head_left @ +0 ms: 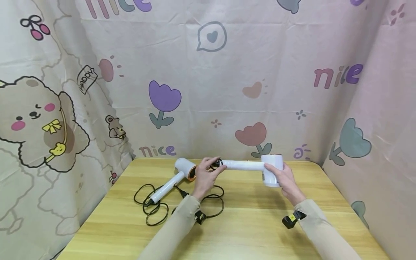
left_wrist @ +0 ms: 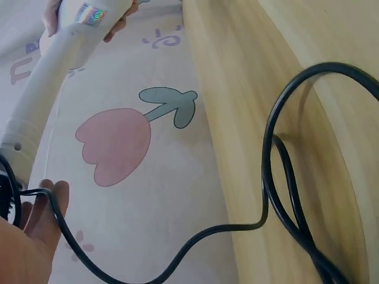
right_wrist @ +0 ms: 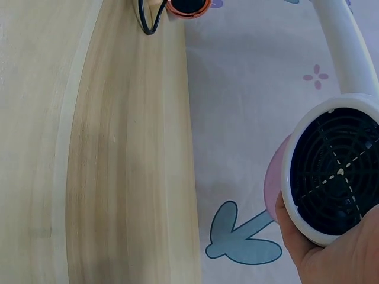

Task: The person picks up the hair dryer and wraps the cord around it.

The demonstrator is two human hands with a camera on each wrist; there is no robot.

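Observation:
A white hair dryer [head_left: 243, 165] is held up level over the back of the table. My right hand [head_left: 288, 181] grips its barrel, thumb on the near side; in the right wrist view the round black grille [right_wrist: 331, 177] faces the camera. At the handle's other end my left hand [head_left: 205, 177] pinches the base of the black power cord [left_wrist: 59, 213], which hangs in loops in the left wrist view. A second white hair dryer [head_left: 167, 187] with a copper-coloured rim lies on the table, left of my left hand.
Black cord loops [head_left: 156, 218] and a plug [head_left: 183, 194] lie around the second dryer on the wooden table [head_left: 247, 231]. A printed cloth [head_left: 208, 90] hangs behind the table's back edge and along both sides.

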